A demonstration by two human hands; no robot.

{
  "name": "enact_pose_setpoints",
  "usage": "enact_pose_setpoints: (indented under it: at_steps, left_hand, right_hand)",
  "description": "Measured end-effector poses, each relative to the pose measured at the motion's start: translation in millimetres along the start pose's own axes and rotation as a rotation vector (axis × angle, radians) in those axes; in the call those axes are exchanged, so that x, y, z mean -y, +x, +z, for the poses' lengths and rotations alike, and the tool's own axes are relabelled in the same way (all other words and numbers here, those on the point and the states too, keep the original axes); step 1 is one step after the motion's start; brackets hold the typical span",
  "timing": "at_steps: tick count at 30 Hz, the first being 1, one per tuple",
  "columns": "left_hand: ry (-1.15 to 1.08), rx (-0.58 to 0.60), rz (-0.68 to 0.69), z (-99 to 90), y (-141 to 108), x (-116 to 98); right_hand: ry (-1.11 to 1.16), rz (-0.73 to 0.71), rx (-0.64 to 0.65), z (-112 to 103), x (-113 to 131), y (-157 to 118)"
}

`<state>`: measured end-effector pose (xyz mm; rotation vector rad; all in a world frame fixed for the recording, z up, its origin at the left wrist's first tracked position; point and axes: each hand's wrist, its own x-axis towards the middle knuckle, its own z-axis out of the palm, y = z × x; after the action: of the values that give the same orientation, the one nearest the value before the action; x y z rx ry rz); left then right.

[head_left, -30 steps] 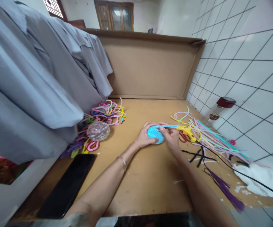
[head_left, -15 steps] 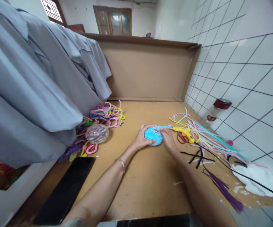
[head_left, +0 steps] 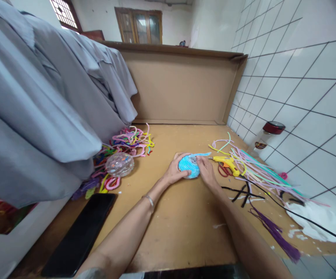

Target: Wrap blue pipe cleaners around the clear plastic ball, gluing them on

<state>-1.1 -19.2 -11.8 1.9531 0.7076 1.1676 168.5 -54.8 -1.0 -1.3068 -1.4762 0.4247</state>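
Balls: two; a blue ball (head_left: 189,166) of fuzzy wound stems, mid surface (head_left: 168,224), and a clear faceted globe (head_left: 119,164).
Hands: left hand (head_left: 175,170) cups it; right hand (head_left: 205,170) fingers pinch its loose stem.
Glue gun (head_left: 225,161): one, yellow plastic.

Our hands at the middle of the table

Between our left hand (head_left: 175,173) and right hand (head_left: 206,172) sits the wrapped ball (head_left: 189,167); right of them lie the glue gun (head_left: 225,161) and scissors (head_left: 222,170), left the clear ball (head_left: 119,164), nearer us the phone (head_left: 79,234).

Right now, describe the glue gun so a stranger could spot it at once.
Start at the tiled wall on the right, then the long strands lying below it. At their near-left edge, just right of the right hand, lies the glue gun, the only solid yellow tool there.
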Motion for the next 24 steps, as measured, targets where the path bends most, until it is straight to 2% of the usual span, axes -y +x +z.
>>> enact_pose_setpoints:
  at_steps: [4, 11, 14, 19, 24]
  left_hand:
    - [0.013, 0.010, 0.014, 0.9, -0.2, -0.4]
    - [0.042, 0.042, 0.123, 6.0, -1.1, -8.0]
    - [0.057, 0.021, 0.118, 9.1, -2.4, -10.2]
    - [0.063, -0.013, 0.124, 12.3, -3.8, -8.2]
    - [0.064, -0.033, 0.182, 12.6, -5.0, -6.8]
  right_hand:
    - [0.005, 0.022, 0.007, 0.2, 0.8, -0.3]
    - [0.077, -0.002, -0.016, 0.3, 5.3, -0.6]
    - [0.127, 0.015, 0.000, -1.9, 4.8, 0.2]
    - [0.235, 0.089, -0.046, -3.1, 5.9, 0.6]
    - [0.206, 0.033, -0.028, -2.0, 12.5, 0.3]
